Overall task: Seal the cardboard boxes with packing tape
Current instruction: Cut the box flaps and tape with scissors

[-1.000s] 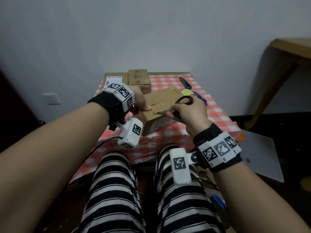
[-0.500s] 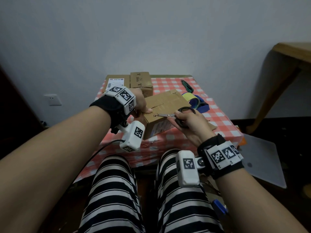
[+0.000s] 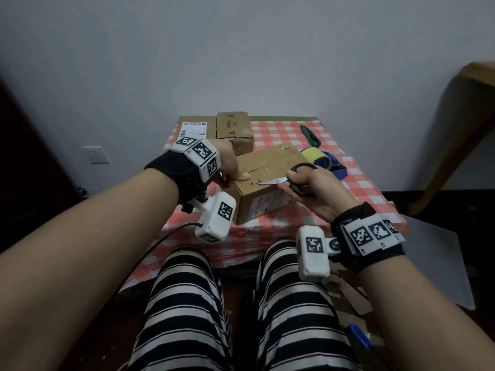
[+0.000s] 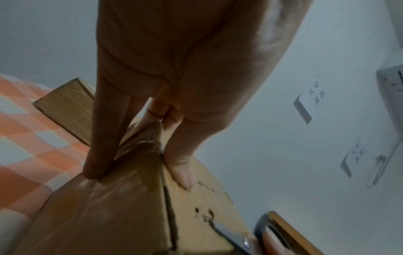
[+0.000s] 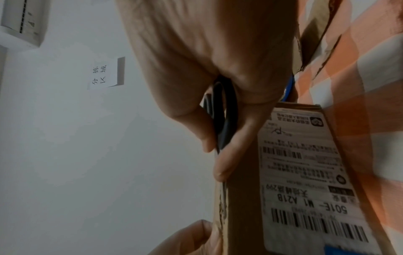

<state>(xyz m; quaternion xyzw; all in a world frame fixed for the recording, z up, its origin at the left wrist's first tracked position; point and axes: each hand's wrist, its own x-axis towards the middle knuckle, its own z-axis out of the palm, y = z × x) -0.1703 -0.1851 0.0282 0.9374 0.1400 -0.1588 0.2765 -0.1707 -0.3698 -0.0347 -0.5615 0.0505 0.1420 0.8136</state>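
A cardboard box (image 3: pixel 270 167) with a shipping label on its front stands at the near edge of the checked table. My left hand (image 3: pixel 232 168) grips its left top corner, thumb on the top (image 4: pixel 185 179) and fingers (image 4: pixel 96 165) down the side. My right hand (image 3: pixel 308 187) holds black-handled scissors (image 3: pixel 277 180). Their blades lie low over the box top near the front edge and point left at torn marks in the cardboard. In the right wrist view the scissors handle (image 5: pixel 225 117) sits inside my curled fingers beside the labelled box (image 5: pixel 305 172). A yellow and blue tape roll (image 3: pixel 317 155) lies behind the box.
Two more cardboard boxes (image 3: pixel 234 129) stand at the table's back left against the wall. A green cutter (image 3: pixel 310 135) lies at the back right. The checked cloth (image 3: pixel 361 188) is bare on the right. A wooden table (image 3: pixel 476 87) stands at the far right, and my striped knees are under the table's edge.
The right hand with the scissors has shifted a little right and toward me along the box top. The left hand keeps its hold on the box corner.
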